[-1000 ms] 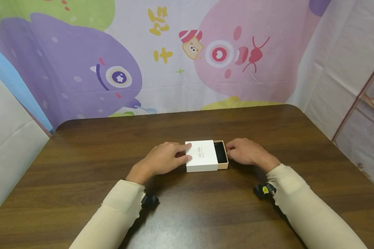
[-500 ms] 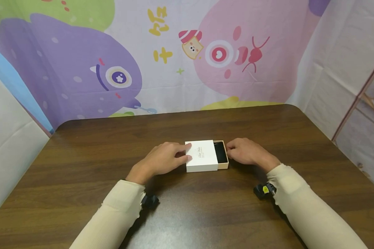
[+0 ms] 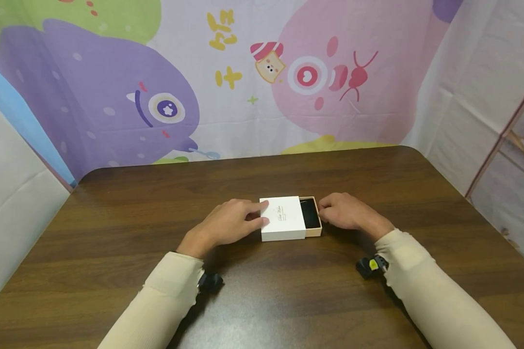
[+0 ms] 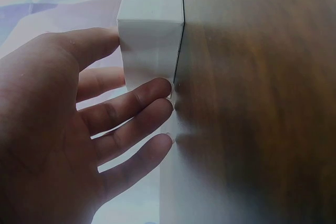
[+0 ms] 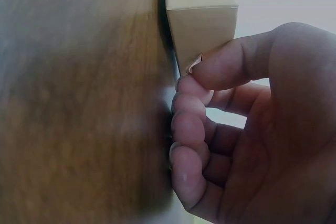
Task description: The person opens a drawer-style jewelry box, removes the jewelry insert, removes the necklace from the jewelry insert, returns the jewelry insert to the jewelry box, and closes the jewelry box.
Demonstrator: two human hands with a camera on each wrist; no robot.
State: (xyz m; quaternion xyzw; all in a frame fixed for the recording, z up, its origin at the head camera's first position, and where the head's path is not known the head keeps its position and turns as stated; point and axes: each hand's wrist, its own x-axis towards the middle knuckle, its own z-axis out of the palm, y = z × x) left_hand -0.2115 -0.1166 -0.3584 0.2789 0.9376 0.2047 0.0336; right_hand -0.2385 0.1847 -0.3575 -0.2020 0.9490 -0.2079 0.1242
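A white cardboard drawer box (image 3: 281, 218) with fine lettering lies on the table, its tan inner tray (image 3: 313, 232) partly drawn out to the right. Something black (image 3: 309, 213) fills the visible part of the tray. My left hand (image 3: 229, 220) rests its thumb and index fingertip on the sleeve's left top edge; in the left wrist view the other fingers lie loosely extended by the end wall (image 4: 149, 51). At the tray's right end, my right hand (image 3: 342, 211) pinches a small ribbon pull tab (image 5: 194, 64) between thumb and index finger, the other fingers curled.
The brown wooden table (image 3: 262, 286) stretches around the box. Behind it hangs a printed cloth (image 3: 244, 121) with cartoon figures, and pale cloth walls stand at both sides. Each wrist wears a small black camera (image 3: 210, 282).
The right hand has shifted very slightly to the right, and the tray shows a little further out of the sleeve. The left hand has stayed in place.
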